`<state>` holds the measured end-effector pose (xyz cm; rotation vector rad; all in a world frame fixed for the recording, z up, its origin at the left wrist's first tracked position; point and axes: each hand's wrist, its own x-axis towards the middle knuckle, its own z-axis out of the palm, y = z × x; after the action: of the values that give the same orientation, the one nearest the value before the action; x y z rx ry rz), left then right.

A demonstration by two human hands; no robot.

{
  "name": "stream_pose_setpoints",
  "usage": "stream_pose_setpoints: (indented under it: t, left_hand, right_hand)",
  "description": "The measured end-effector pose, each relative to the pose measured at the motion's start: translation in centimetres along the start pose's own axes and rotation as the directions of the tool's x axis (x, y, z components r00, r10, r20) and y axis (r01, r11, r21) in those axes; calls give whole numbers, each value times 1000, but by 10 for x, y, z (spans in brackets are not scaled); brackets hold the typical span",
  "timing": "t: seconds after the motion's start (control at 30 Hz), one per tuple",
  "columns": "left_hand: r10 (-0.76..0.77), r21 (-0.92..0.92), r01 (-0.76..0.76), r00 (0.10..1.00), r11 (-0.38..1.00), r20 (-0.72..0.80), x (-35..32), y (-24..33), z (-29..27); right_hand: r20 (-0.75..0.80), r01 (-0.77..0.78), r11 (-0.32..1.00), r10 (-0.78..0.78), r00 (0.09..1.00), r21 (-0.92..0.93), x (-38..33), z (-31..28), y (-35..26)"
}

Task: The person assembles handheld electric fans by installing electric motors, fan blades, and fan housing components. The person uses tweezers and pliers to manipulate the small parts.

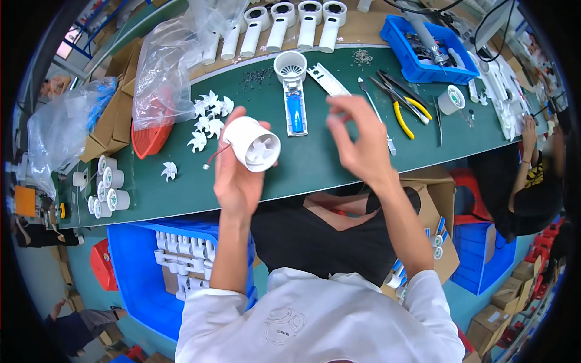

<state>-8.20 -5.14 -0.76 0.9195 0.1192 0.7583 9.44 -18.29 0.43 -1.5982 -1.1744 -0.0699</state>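
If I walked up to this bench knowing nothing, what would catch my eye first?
Probably the white round fan housing gripped in the left hand at the centre, blades visible inside. The right hand is raised beside it, fingers pinched. Behind them on the green table lie loose white fan blades and yellow-handled pliers.

Bright, even overhead light; shadows under the hands are soft. Focus is sharp mid-frame. Fisheye bends the table (339, 163) edge, and black corners ring the blurred, smeared rim.
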Motion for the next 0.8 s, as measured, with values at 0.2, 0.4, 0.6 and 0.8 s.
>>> stream_pose_setpoints:
  t: [0.2,0.4,0.6,0.8]
  left_hand:
    - [-114,-2,114,991,993,-69,-13,-38,44]
    - [5,523,-28,999,852,45,-12,-48,51]
    - [-99,759,-54,983,649,155,-6,-55,51]
    - [-42,772,-80,990,631,136,-9,-57,46]
  right_hand:
    - [-80,-33,974,52,995,222,-49,-15,-26]
    - [-299,-184,910,71,952,-373,-54,-47,11]
    - [-155,-204,783,140,978,-587,-21,-44,41]
    - [97,-132,543,373,923,-829,0,-36,41]
